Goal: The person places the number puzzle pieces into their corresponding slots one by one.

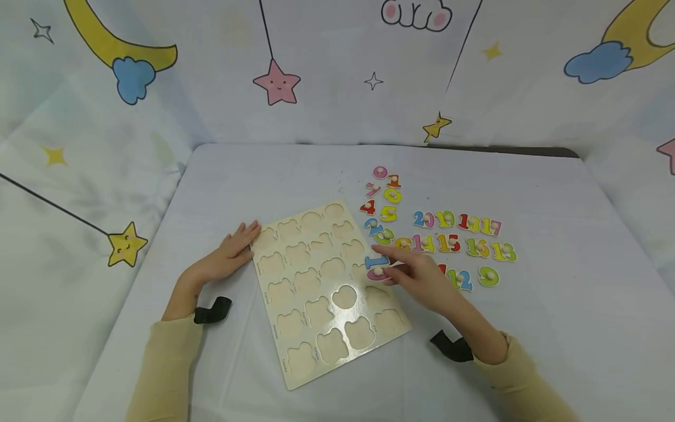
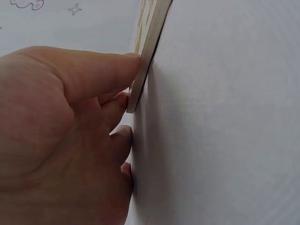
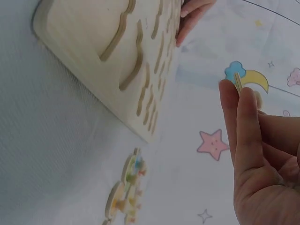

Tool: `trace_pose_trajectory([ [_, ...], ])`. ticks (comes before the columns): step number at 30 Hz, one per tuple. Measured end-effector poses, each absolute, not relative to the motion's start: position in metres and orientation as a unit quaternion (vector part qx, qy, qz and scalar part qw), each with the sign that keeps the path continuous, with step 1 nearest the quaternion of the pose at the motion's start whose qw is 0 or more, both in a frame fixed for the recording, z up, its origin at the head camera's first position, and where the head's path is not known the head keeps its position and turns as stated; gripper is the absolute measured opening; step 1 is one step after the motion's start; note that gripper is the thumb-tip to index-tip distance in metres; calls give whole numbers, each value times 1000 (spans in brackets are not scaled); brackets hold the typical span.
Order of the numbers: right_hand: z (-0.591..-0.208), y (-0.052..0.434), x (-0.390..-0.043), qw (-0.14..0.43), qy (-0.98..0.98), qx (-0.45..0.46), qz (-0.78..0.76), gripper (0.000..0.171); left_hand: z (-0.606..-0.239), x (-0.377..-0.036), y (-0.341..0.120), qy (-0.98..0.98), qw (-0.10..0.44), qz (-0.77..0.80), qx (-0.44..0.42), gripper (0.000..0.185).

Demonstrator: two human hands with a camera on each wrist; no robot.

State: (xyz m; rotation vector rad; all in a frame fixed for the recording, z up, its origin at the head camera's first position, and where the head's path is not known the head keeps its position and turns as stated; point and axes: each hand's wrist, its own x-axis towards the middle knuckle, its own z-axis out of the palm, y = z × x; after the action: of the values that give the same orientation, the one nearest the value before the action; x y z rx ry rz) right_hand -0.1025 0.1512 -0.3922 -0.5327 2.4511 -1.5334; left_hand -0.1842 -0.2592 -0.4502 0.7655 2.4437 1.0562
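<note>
At board's right edge: right hand [image 1: 416,275] pinching number ten piece [image 1: 377,266]; left hand [image 1: 232,253] flat, steadying puzzle board [image 1: 327,287] far-left corner.

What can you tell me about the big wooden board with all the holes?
The puzzle board looks like pale wood, a flat rectangle with rounded corners, lying askew on the white table. Its rows of shaped hollows are all empty. The left hand touches its far-left corner; the right hand holds a number piece over its right edge.
</note>
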Motion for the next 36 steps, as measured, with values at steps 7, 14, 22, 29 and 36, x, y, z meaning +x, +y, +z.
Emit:
trace_pose_trajectory([
  [7,-405,133,-98,117,812,-187,-540,33,-449,-185,-260,868,185,370,273,59],
  [14,-417,108,-90,163,797,-218,-539,28,-444,-187,-257,864,182,377,280,57],
  [22,-430,71,-75,218,772,-281,-526,22,-449,-184,-261,864,186,377,275,58],
  [29,-433,42,-61,281,773,-311,-477,19,-450,-183,-263,866,190,373,272,58],
  [36,-431,34,-55,282,800,-341,-406,18,-449,-185,-260,867,179,372,279,58],
])
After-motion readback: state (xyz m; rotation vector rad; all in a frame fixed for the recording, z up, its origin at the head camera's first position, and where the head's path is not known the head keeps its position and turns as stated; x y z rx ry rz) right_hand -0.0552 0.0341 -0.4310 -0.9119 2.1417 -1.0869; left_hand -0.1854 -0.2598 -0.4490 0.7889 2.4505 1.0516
